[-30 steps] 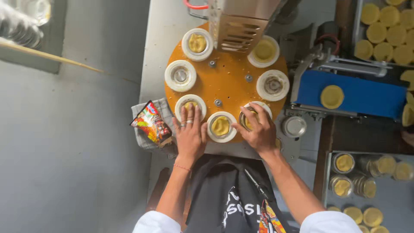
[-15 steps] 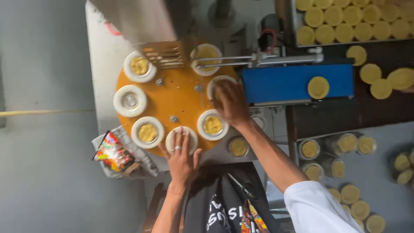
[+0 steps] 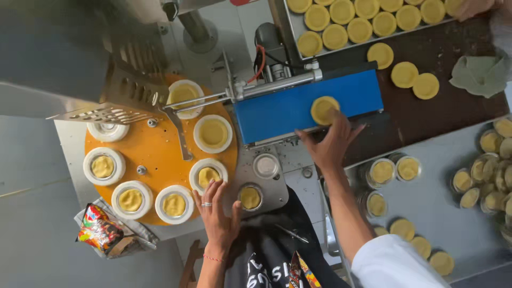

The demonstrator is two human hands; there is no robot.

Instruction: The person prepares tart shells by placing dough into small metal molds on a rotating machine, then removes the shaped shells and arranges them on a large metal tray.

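1. Orange turntable point(image 3: 154, 154): round, set with white ring moulds, most holding a lump of yellow dough.
2. Left hand point(image 3: 217, 213): fingers spread and empty, lying at the turntable's near edge, fingertips touching the white ring mould point(image 3: 208, 175) there.
3. Blue conveyor belt point(image 3: 277, 109): just right of the turntable.
4. Right hand point(image 3: 330, 144): stretched out over the belt, fingertips on a pressed yellow dough disc point(image 3: 324, 109) lying on it; whether it grips the disc cannot be told.
5. Tray point(image 3: 298, 26): beyond the belt, filled with similar discs.
6. Snack packet point(image 3: 98, 229): red, lying near the turntable's lower left edge.
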